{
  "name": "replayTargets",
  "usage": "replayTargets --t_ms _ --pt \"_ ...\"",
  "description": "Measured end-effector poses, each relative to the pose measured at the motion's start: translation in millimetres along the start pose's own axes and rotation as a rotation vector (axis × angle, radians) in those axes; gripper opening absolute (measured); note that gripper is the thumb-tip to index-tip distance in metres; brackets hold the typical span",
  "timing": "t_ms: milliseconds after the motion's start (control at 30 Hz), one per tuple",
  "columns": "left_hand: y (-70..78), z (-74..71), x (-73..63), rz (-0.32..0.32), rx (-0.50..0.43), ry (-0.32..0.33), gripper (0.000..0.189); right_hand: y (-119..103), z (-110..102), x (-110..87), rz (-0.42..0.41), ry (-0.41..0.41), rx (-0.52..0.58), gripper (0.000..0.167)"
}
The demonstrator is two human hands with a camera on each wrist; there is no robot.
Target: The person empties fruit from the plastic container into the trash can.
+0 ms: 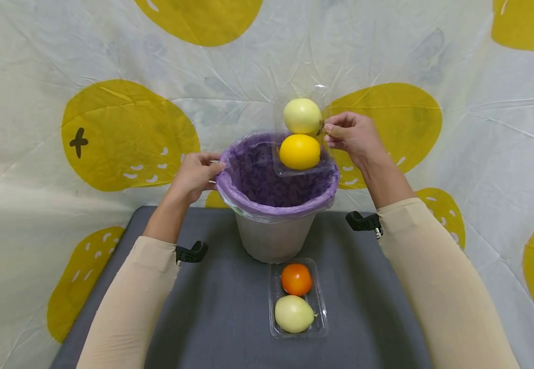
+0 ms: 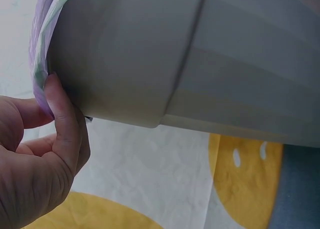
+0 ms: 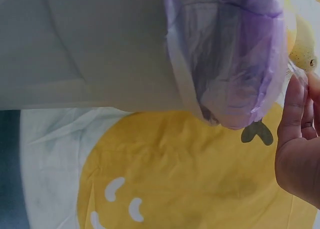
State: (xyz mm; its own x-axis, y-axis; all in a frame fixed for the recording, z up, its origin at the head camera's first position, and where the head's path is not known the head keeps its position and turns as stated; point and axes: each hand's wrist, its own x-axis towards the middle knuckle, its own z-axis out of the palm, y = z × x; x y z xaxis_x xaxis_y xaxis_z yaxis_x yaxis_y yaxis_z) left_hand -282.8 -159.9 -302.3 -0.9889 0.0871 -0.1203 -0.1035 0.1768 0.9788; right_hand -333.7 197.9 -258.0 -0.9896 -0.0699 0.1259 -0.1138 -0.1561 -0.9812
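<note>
While our L hand (image 1: 193, 174) pinches the purple-lined grey bin (image 1: 276, 238), our R hand (image 1: 354, 136) holds a clear plastic tray (image 1: 290, 173) w/ round yellow fruits (image 1: 299, 152) above; prob loading, next needs slow lowering.

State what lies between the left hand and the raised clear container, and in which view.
In the head view, the mouth of the bin, lined with a purple bag, lies between the left hand and the clear container.

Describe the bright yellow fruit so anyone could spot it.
Find the purple-lined bin, then the clear tray the right hand holds up. In the head view, the yellow fruit is the tray's lower one, its deep yellow unlike the pale fruit above.
</note>
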Motion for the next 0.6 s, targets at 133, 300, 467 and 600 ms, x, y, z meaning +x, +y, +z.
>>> replayTargets --t_ms 133,300,467,600 --pt "-0.9 -0.1 -0.7 0.001 0.011 -0.009 0.048 1.9 0.8 -0.9 0.002 -0.002 -0.024 0.005" --pt "-0.9 0.6 -1.4 0.001 0.015 -0.017 0.048 3.5 0.2 -1.5 -0.003 0.004 -0.039 0.016" --pt "-1.6 0.6 -0.1 0.0 0.02 -0.017 0.048 3.4 -0.3 -0.6 -0.01 0.01 -0.053 0.007" --pt "-2.5 -0.5 0.3 -0.005 0.024 -0.016 0.049 3.6 -0.1 -1.0 -0.017 0.009 -0.071 0.004"
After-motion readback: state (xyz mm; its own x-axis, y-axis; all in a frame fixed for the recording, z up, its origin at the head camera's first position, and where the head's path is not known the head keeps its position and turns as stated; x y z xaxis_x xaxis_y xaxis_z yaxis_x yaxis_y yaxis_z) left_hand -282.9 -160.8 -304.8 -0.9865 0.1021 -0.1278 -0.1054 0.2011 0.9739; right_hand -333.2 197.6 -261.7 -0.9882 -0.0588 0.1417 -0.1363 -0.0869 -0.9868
